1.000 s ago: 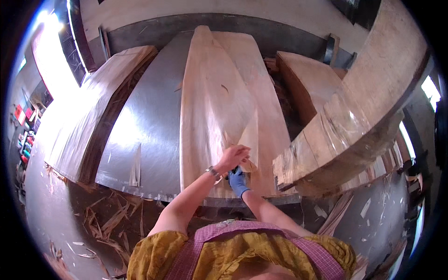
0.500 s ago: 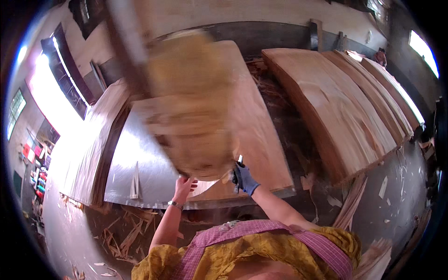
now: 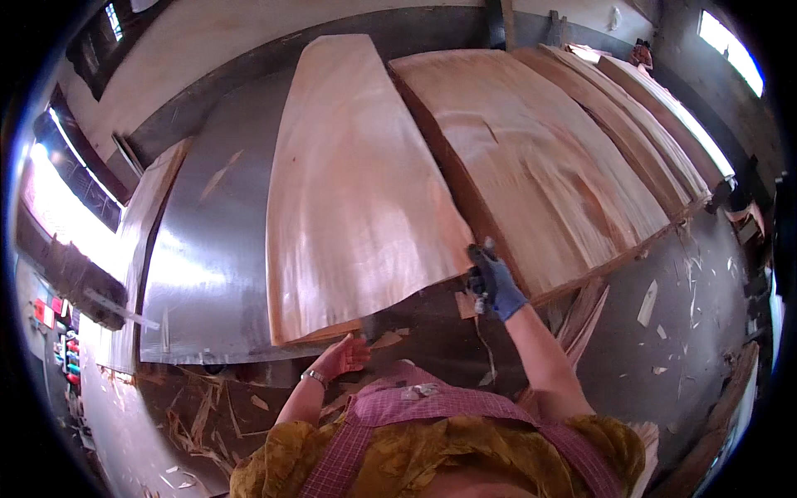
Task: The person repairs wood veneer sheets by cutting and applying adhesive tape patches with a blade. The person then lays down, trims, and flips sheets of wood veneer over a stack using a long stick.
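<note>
**Broad Wood Sheet Spans Metal Table, Hands at Its Near Edge**

A grey metal table (image 3: 212, 216) shows bare along its left side in a workshop, its front right corner out of sight. Beyond the right edge, a stack of wood (image 3: 531, 158) runs front to back. The pale wood sheet (image 3: 357, 199) covers the surface's right part, reaching from the back edge to the front; a second stack (image 3: 139, 257) borders the left edge. The right hand (image 3: 496, 286), in a blue glove, is at the sheet's near right corner with a dark shape at its fingers; whether it pinches sheet or tool cannot be told. The bare left hand (image 3: 342, 357) is just off the front edge, fingers loosely extended, nothing visible in them. Slivers of wood (image 3: 220, 176) lie on the bare metal.

The sheet looks thin, and a hard pull at one corner alone could split or crease it. Its right edge could snag on the neighbouring stack, and a sliver caught underneath could leave it uneven. Scraps (image 3: 203, 427) on the floor could spoil the person's footing.

Open room lies mostly leftward, across the bare metal to the left edge. On the right, only a narrow dark gap parts sheet from stack. Past the front edge there is floor, with both hands near that side.
</note>
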A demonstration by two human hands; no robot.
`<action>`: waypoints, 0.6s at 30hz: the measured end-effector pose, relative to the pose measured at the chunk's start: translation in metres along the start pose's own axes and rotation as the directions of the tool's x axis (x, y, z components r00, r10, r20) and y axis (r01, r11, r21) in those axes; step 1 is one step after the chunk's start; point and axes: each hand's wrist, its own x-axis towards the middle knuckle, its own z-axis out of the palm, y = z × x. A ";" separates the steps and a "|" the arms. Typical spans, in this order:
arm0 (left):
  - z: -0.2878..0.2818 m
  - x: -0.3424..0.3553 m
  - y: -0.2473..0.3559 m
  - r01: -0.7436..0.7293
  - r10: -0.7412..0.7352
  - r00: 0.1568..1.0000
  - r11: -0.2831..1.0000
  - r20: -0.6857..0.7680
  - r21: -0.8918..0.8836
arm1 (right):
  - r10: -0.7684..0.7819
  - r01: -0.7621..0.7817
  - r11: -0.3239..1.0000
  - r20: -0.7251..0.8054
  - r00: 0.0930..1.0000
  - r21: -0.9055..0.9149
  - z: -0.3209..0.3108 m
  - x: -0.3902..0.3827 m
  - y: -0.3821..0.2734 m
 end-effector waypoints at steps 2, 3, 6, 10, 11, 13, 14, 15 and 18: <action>0.036 0.027 -0.012 0.010 -0.008 0.999 0.998 0.031 -0.069 | -0.074 0.071 0.996 -0.062 0.995 -0.045 -0.079 0.016 -0.033; 0.051 0.038 -0.018 -0.015 0.024 0.999 0.969 0.032 -0.246 | -0.119 0.113 0.991 -0.085 0.989 -0.070 -0.115 0.024 -0.046; 0.063 0.090 -0.048 -0.115 0.165 0.985 0.856 0.056 -0.504 | -0.066 0.046 0.991 -0.160 0.985 -0.124 -0.200 0.042 -0.103; 0.111 0.187 -0.046 -0.630 0.460 0.763 0.371 -0.454 -0.683 | -0.141 0.075 0.964 -0.250 0.958 -0.256 -0.325 0.072 -0.178; 0.116 0.212 -0.039 -0.723 0.384 0.691 0.349 -0.613 -0.596 | -0.143 0.065 0.959 -0.273 0.951 -0.275 -0.352 0.080 -0.194; 0.130 0.256 -0.037 -0.783 0.272 0.607 0.362 -0.746 -0.505 | -0.149 0.023 0.942 -0.356 0.922 -0.335 -0.381 0.073 -0.229; 0.140 0.284 -0.022 -0.754 0.305 0.640 0.428 -0.706 -0.498 | -0.154 0.025 0.942 -0.364 0.919 -0.334 -0.403 0.081 -0.247; 0.148 0.305 -0.016 -0.726 0.328 0.666 0.492 -0.670 -0.481 | -0.166 0.040 0.941 -0.354 0.920 -0.336 -0.431 0.090 -0.260; 0.177 0.359 -0.008 -0.715 0.177 0.560 0.598 -0.810 -0.363 | -0.207 0.071 0.924 -0.334 0.920 -0.377 -0.511 0.137 -0.302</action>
